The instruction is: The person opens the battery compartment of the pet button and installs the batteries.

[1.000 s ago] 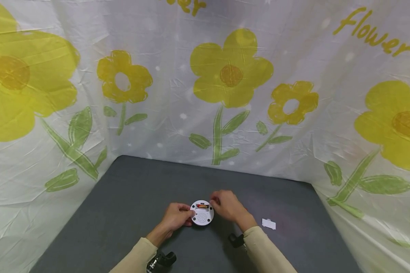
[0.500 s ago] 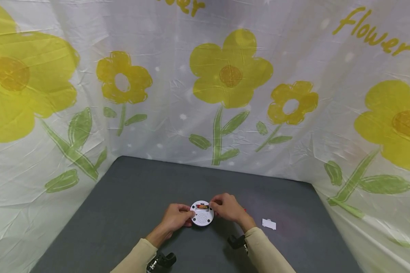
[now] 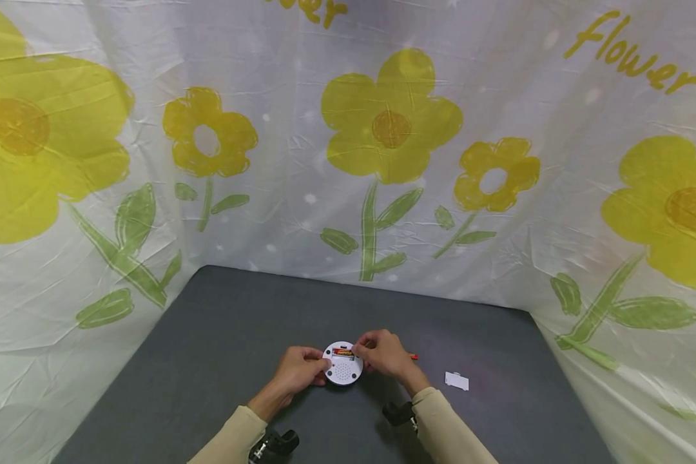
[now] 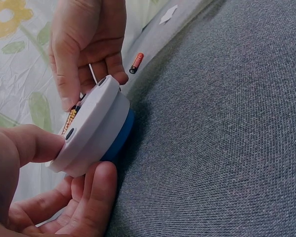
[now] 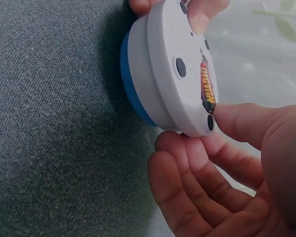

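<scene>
A round white battery-powered device (image 3: 343, 372) with a blue lower band (image 5: 131, 89) lies with its bottom up, showing black rubber feet and small speaker holes. One red and black battery (image 5: 206, 84) sits in its open battery compartment. My left hand (image 3: 296, 372) grips the device's left side, thumb on the face and fingers at the edge below. On the opposite side, my right hand (image 3: 385, 354) has its thumb on the end of the battery, with its other fingers under the rim. In the head view that thumb hides the compartment's right end.
A loose red and black battery (image 4: 136, 63) lies on the dark grey table (image 3: 267, 309) beyond the right hand. Farther right is a white battery cover (image 3: 456, 381). A flower-printed curtain (image 3: 290, 212) hangs around the table's back and sides.
My right hand has moved slightly left, bringing its thumb from beside the device onto the battery's end. More of the loose battery shows past it. The left hand stays put.
</scene>
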Action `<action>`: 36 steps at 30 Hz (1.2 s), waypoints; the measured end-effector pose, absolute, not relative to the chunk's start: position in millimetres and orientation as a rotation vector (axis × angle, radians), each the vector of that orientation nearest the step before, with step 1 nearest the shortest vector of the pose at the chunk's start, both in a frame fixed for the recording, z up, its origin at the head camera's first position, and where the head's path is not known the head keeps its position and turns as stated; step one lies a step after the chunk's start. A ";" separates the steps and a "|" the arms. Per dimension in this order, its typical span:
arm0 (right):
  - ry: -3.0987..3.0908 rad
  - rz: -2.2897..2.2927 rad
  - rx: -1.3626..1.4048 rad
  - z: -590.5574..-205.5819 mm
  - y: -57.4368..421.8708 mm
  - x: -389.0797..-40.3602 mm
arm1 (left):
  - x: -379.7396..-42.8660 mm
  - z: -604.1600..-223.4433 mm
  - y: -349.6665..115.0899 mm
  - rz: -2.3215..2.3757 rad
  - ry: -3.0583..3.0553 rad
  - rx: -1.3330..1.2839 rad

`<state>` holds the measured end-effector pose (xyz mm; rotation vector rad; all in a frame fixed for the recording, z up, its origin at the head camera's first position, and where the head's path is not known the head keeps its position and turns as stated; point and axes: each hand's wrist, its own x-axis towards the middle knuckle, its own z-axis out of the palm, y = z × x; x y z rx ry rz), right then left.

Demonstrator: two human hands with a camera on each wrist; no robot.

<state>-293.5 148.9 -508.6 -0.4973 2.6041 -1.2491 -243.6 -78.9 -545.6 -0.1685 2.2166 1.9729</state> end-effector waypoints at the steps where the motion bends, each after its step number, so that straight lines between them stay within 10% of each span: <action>1: 2.607 -1.251 -0.492 -508.5 148.7 -293.3 | -243.7 -545.6 -78.9 1.971 2.216 -0.169; 36: 2.919 -0.860 -0.770 -502.5 148.4 -295.3 | -245.7 -549.7 -78.9 1.977 2.209 -0.140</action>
